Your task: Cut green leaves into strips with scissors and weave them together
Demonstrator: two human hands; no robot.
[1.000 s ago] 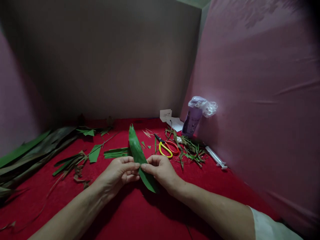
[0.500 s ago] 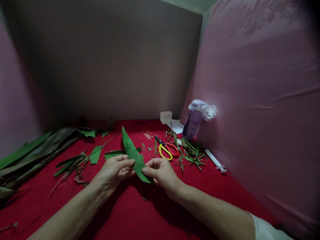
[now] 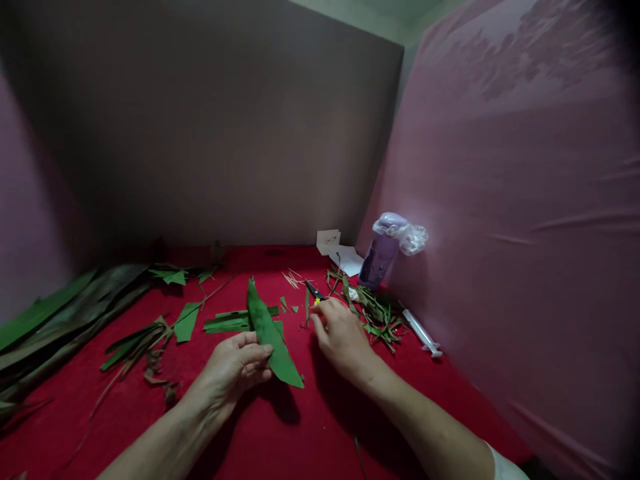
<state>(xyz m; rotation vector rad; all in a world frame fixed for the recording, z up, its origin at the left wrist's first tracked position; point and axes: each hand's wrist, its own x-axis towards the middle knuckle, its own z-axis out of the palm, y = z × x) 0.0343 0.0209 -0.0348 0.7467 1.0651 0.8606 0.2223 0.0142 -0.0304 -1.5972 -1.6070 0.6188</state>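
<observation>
My left hand pinches a long green leaf piece between thumb and fingers, its pointed end upward. My right hand is over the scissors, thumb and forefinger apart. It hides most of the red and yellow handles; the dark blades point away to the left. I see no grip on the scissors. Behind the held leaf lie flat green leaf strips. Small leaf scraps and thin wooden sticks lie near the blades.
Long leaves and a tied leaf bundle lie on the red cloth at left. At right are plant trimmings, a plastic syringe, a purple bottle and white paper. Walls stand behind and beside.
My right hand has let go of the leaf and moved right and slightly up, over the scissors' handles. My left hand still holds the leaf. The view has shifted slightly.
</observation>
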